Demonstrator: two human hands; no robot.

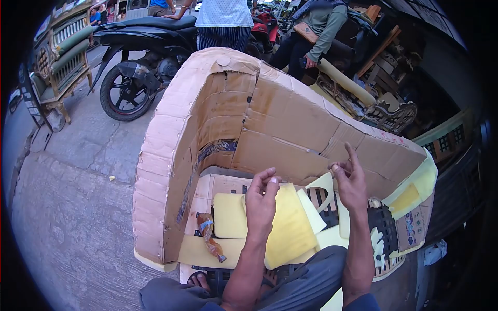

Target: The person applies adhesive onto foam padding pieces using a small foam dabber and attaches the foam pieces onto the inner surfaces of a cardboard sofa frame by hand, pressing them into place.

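Grip: can't tell if L hand (261, 203) or R hand (350, 184) pinches anything; both apart, above seat (389, 230). Sofa (311, 124) before me: cardboard (155, 171) already on far back, L side; foam pad (407, 199) on R end; inner back w/o foam; foam sheets (293, 223) loose, near side.

Before you, the seat (382, 232), with black webbing, carries yellow foam: a square pad (229, 215), a long strip (194, 249) nearer you, a big sheet (291, 220), and pale scraps (310, 208) farther right. A brown packet (208, 239) lies partly on the strip.
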